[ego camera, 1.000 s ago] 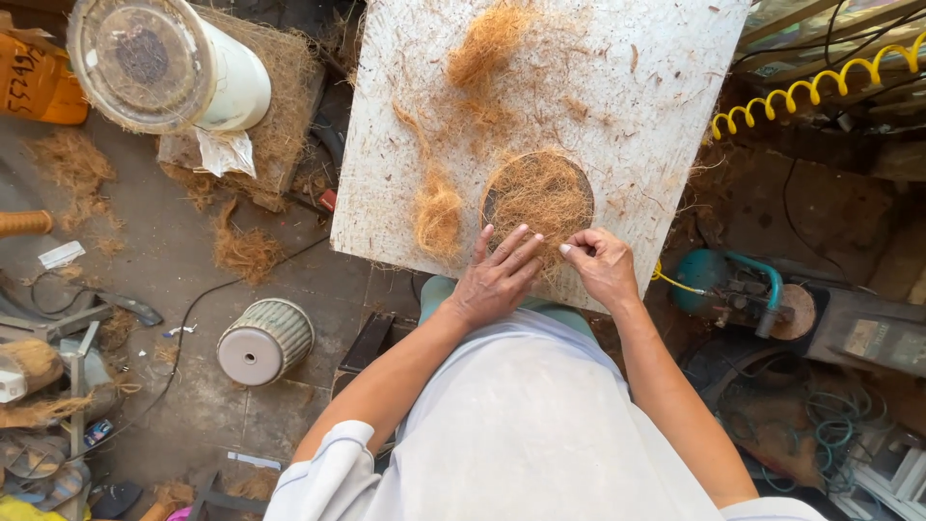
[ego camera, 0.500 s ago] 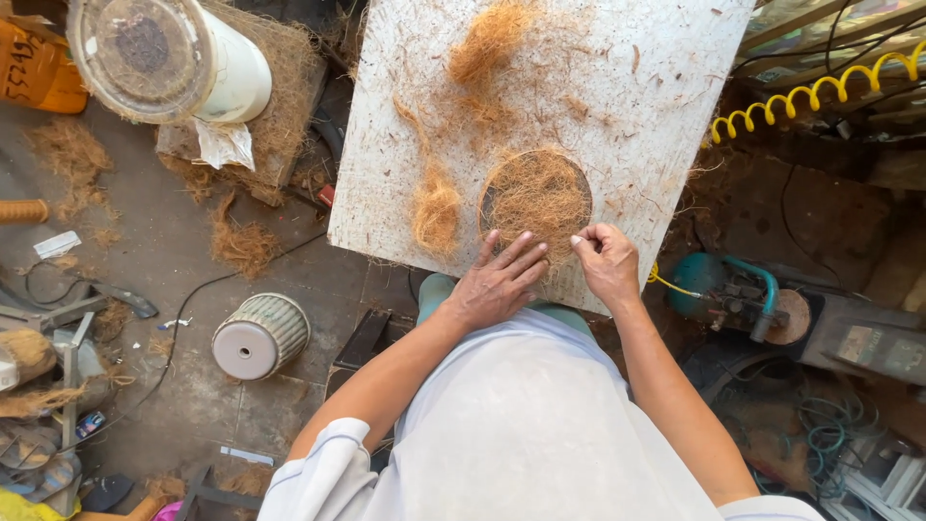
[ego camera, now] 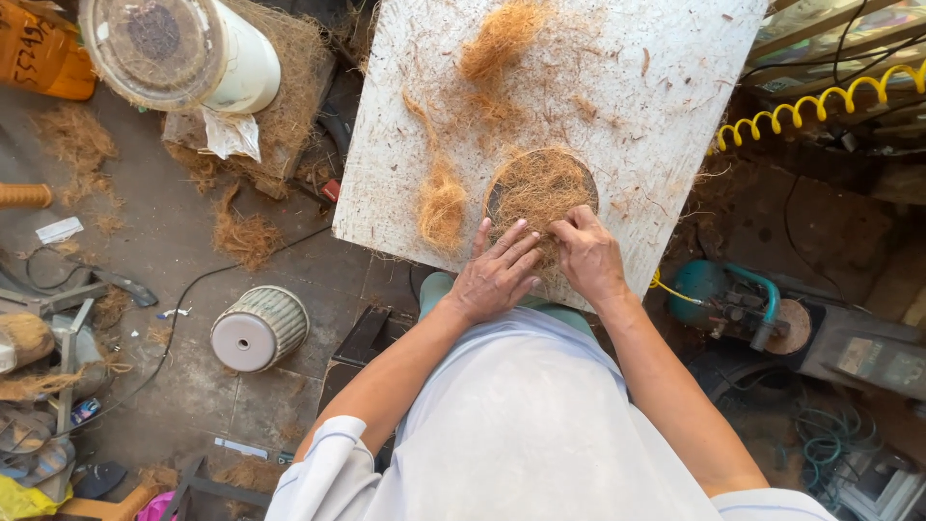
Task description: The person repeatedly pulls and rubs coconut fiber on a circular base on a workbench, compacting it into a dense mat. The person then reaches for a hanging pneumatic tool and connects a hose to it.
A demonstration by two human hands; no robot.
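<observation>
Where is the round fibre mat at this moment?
In the head view, the round fibre mat lies on the white board near its close edge, under the fingertips of the left hand and right hand, right of a loose fibre tuft.

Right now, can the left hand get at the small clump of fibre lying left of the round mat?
Probably yes. The left hand rests open at the mat's near edge, and the fibre clump lies just beyond its fingertips on the white board, with nothing between.
</observation>
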